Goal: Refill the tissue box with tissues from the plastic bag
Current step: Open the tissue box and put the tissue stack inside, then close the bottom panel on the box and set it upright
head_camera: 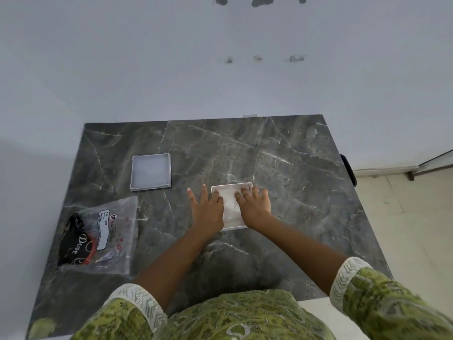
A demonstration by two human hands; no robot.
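A white square tissue box (pixel 230 186) sits open near the middle of the dark marble table (pixel 282 155), with white tissues (pixel 230 207) lying inside it. My left hand (pixel 207 208) rests flat over the box's left edge, fingers spread and touching the tissues. My right hand (pixel 253 204) lies flat on the right half of the box, fingers pressing on the tissues. The box's pale grey lid (pixel 150 171) lies apart at the upper left. The clear plastic bag (pixel 98 235) with a black and red print lies flat at the left.
A white wall (pixel 171 69) stands behind the table. The table's right edge drops to a light tiled floor (pixel 404 217). A dark object (pixel 349 170) pokes out at the table's right edge. Green patterned sleeves frame the bottom of the view.
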